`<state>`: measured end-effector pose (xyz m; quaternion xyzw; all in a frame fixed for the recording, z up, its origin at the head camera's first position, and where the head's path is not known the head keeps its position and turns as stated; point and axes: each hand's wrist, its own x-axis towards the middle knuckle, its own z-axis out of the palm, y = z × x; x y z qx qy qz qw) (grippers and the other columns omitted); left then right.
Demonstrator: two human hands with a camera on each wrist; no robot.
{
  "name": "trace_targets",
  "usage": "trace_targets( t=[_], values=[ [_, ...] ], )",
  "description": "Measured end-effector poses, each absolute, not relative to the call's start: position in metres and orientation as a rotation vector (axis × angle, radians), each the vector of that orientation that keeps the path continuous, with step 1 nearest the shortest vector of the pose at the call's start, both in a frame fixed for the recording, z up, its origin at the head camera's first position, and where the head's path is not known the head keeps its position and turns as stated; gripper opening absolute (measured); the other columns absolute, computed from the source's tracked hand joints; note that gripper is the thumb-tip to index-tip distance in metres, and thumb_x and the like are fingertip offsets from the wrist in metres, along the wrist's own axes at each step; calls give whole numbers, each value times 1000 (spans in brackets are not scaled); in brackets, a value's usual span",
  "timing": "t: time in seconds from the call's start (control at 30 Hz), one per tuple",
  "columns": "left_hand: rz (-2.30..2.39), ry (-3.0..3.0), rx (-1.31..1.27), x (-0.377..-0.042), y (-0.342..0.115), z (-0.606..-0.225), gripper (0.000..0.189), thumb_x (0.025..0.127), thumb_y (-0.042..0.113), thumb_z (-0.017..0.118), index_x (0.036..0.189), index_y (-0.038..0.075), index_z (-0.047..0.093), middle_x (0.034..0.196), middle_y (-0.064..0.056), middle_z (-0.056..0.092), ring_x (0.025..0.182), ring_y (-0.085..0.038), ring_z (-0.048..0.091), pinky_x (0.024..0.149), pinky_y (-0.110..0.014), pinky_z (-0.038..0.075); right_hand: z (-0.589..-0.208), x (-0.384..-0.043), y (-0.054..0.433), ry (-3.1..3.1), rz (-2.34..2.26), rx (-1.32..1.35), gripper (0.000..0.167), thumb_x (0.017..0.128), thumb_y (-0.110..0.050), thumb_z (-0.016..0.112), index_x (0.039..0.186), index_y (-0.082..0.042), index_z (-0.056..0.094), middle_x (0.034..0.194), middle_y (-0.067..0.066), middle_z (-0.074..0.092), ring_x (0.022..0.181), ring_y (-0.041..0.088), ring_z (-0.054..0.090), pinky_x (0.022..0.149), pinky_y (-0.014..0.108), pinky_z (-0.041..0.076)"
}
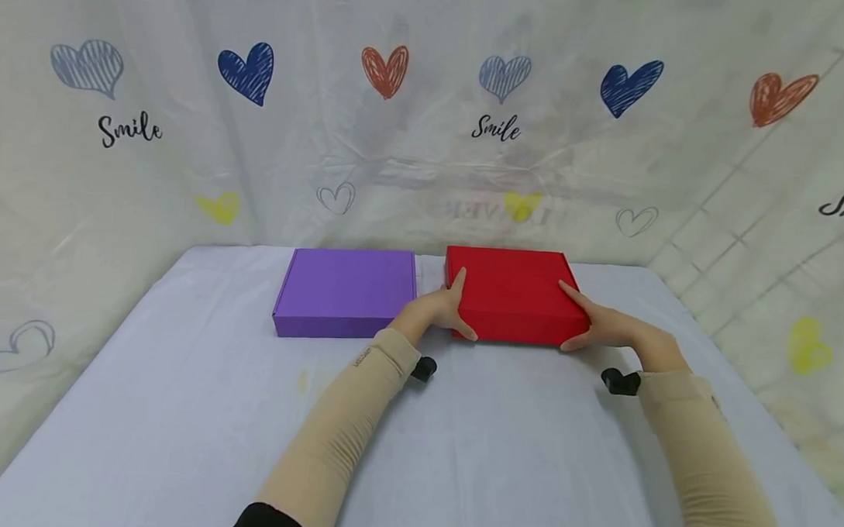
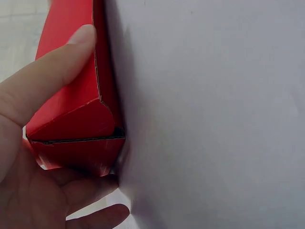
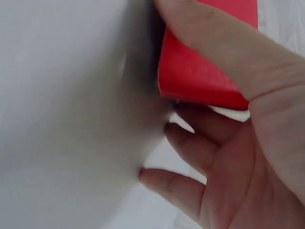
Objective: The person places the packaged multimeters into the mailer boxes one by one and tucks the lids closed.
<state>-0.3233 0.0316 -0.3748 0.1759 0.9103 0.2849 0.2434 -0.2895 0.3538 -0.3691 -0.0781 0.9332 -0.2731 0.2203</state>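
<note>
A closed red cardboard box [image 1: 515, 286] lies flat toward the far edge of the table, between my two hands. My left hand [image 1: 443, 306] grips its left end; in the left wrist view the thumb lies along the red box's [image 2: 71, 102] front face and the other fingers reach round the end. On the opposite end, my right hand [image 1: 611, 327] holds the box too. Its thumb crosses the front of the red box [image 3: 190, 71] in the right wrist view, with the fingers bent by the end face, close to the tabletop.
Just left of the red box lies a closed purple box [image 1: 351, 284] of similar size, near my left forearm. A white cloth covers the table [image 1: 499, 452]. Behind it hangs a pale curtain [image 1: 426, 139] printed with hearts and "Smile".
</note>
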Motion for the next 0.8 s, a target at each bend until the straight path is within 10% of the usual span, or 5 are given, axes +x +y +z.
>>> trace_targets(
  t=[0.2, 0.47, 0.8],
  values=[
    [744, 2495, 524, -324, 29, -374, 133, 82, 30, 88, 163, 17, -16, 169, -18, 17, 152, -28, 24, 120, -47, 28, -367, -291, 360, 2522, -810, -264, 124, 86, -24, 85, 164, -16, -12, 162, 38, -2, 143, 59, 8, 111, 74, 21],
    [703, 2602, 473, -321, 35, -378, 124, 84, 26, 86, 165, 16, -8, 148, -13, 50, 131, -25, 51, 109, -43, 44, -373, -293, 352, 2691, -688, -223, 116, 84, -29, 86, 163, -10, 4, 151, 40, 24, 131, 58, 30, 101, 70, 40],
    [643, 2739, 408, -323, 43, -387, 118, 85, 28, 86, 165, 18, 0, 136, -14, 58, 120, -25, 58, 100, -43, 50, -369, -293, 352, 2730, -676, -230, 103, 89, -22, 80, 162, -9, 10, 147, 38, 28, 127, 58, 32, 95, 64, 48]
  ],
)
